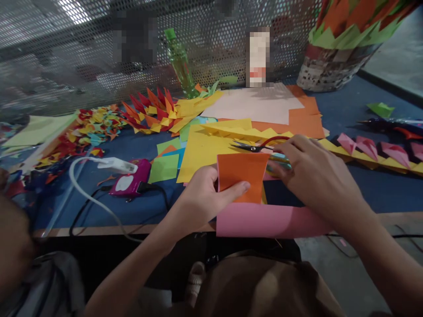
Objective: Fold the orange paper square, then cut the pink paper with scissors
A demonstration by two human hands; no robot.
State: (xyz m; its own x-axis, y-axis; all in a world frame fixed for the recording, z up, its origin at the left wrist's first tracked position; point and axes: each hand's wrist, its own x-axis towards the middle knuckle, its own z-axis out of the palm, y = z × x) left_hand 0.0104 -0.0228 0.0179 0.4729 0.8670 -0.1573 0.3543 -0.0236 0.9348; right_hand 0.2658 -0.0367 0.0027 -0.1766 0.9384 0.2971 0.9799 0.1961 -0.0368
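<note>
Left hand point(201, 196) pinching orange paper point(242, 176), thumb on its front face, fingers hidden behind. Paper bent, standing up over pink sheet point(271, 220) at table point(380, 189) edge. Right hand point(313, 176) palm down just right of orange paper, fingers curled toward something at the scissors point(261, 146); grasp not visible, cannot tell. Scissors lying just beyond right fingertips, red handle, on yellow sheet point(198, 154). Green square point(164, 168) and magenta device point(132, 181) left of left fingers. Folded pink pieces point(373, 147) right of right hand. Bottle point(180, 61) far beyond fingers.
</note>
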